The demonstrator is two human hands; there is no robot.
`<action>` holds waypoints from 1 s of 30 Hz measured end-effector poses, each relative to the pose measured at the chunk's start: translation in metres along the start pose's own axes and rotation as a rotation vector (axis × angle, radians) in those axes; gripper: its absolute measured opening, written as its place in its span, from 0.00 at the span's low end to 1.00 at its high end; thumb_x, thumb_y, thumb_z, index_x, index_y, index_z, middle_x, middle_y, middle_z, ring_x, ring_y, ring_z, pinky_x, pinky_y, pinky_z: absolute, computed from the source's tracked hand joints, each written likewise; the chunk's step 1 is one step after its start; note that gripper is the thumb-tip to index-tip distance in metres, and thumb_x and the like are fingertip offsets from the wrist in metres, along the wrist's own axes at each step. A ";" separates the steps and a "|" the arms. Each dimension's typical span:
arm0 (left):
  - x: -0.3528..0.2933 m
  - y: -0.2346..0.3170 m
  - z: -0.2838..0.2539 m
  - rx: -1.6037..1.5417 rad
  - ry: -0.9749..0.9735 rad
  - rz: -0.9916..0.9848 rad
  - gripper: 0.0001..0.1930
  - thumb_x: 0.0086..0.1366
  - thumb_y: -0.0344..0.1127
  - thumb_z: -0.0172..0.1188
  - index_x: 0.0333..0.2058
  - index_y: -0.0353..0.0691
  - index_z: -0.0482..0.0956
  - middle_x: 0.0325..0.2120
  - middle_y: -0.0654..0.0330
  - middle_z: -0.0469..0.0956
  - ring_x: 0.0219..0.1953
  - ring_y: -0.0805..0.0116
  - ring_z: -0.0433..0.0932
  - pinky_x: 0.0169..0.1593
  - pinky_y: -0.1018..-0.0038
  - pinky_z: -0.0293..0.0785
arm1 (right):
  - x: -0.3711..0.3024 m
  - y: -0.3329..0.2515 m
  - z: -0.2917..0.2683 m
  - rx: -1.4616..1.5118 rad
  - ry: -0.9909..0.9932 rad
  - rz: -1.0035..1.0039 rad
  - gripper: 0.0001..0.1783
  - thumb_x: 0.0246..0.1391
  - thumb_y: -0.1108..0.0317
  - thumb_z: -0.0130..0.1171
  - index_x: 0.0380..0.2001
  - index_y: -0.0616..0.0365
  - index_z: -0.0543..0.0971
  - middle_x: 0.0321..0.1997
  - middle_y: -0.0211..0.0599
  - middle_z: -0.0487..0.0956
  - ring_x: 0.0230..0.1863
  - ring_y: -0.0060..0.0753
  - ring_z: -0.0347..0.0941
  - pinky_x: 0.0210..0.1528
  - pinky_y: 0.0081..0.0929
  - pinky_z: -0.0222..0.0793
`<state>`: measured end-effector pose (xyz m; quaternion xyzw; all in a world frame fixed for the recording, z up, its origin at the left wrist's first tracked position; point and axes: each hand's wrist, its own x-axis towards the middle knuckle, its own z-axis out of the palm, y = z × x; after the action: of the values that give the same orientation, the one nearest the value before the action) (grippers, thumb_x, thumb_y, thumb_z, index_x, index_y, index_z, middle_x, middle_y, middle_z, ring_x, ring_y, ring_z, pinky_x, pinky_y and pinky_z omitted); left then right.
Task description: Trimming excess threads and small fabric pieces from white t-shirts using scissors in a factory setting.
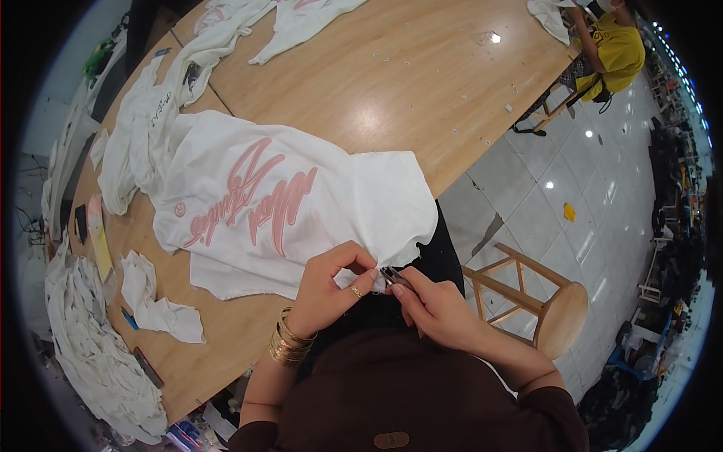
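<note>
A white garment [331,162] with pink lettering lies over the table's edge, its near right end hanging toward my lap. My left hand [335,282], with a ring and several gold bangles at the wrist, pinches the garment's edge between thumb and fingertips. Close beside those fingertips, my right hand [437,305] is closed round small dark thread snips [395,279]. The blades point at the pinched edge; whether they touch the cloth is too small to tell.
The wooden table [444,83] carries more white garments [139,139] at the left and a small white piece [154,297] nearby. A heap of white cloth [98,354] lies at the left rim. A wooden stool [561,320] stands at right. Someone in a yellow shirt [614,56] sits far right.
</note>
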<state>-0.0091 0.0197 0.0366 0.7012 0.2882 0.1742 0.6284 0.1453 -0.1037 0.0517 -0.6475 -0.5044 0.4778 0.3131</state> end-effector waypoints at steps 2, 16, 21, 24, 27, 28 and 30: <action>0.000 0.000 0.000 0.011 -0.003 -0.006 0.04 0.54 0.27 0.58 0.28 0.33 0.73 0.23 0.61 0.74 0.28 0.74 0.73 0.35 0.79 0.69 | 0.000 -0.006 -0.001 0.033 -0.002 0.035 0.08 0.62 0.65 0.44 0.35 0.59 0.67 0.14 0.38 0.71 0.15 0.36 0.69 0.18 0.29 0.61; 0.000 0.000 0.003 0.028 0.015 0.041 0.04 0.53 0.26 0.58 0.28 0.33 0.74 0.23 0.61 0.74 0.27 0.72 0.73 0.34 0.78 0.69 | 0.002 -0.003 -0.004 0.180 -0.006 0.090 0.09 0.61 0.63 0.44 0.33 0.57 0.68 0.15 0.41 0.69 0.18 0.46 0.70 0.21 0.34 0.63; 0.000 0.002 0.005 0.034 0.020 0.057 0.04 0.53 0.25 0.58 0.28 0.33 0.74 0.23 0.61 0.74 0.27 0.73 0.72 0.34 0.78 0.68 | 0.005 0.006 0.005 0.057 0.120 -0.006 0.11 0.61 0.61 0.46 0.32 0.57 0.69 0.16 0.40 0.71 0.19 0.44 0.70 0.21 0.34 0.63; 0.000 0.002 0.005 0.031 0.025 0.056 0.04 0.53 0.25 0.58 0.28 0.33 0.74 0.23 0.61 0.74 0.27 0.73 0.72 0.34 0.78 0.68 | 0.005 0.006 0.007 -0.058 0.163 -0.024 0.11 0.60 0.60 0.47 0.32 0.57 0.69 0.16 0.41 0.71 0.18 0.45 0.70 0.21 0.35 0.62; 0.000 0.001 0.004 0.028 0.031 0.053 0.04 0.53 0.25 0.58 0.28 0.33 0.74 0.23 0.61 0.73 0.27 0.73 0.72 0.34 0.79 0.68 | 0.007 0.013 0.012 -0.023 0.199 -0.042 0.11 0.60 0.60 0.48 0.32 0.57 0.69 0.16 0.43 0.71 0.18 0.47 0.70 0.20 0.36 0.62; 0.000 0.001 0.004 0.022 0.032 0.052 0.04 0.54 0.26 0.58 0.28 0.33 0.74 0.23 0.62 0.73 0.27 0.74 0.71 0.35 0.79 0.68 | 0.007 0.014 0.013 -0.023 0.199 -0.042 0.11 0.60 0.60 0.48 0.32 0.57 0.69 0.16 0.43 0.71 0.18 0.47 0.70 0.20 0.36 0.62; -0.001 0.000 0.002 0.002 0.022 0.042 0.04 0.54 0.26 0.58 0.28 0.33 0.74 0.23 0.62 0.73 0.27 0.74 0.71 0.35 0.79 0.68 | 0.008 0.014 0.016 0.002 0.223 0.034 0.13 0.62 0.60 0.45 0.30 0.58 0.69 0.14 0.39 0.69 0.15 0.39 0.68 0.19 0.31 0.60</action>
<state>-0.0087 0.0169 0.0364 0.7057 0.2806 0.1948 0.6207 0.1360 -0.1015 0.0316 -0.7047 -0.4548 0.4085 0.3601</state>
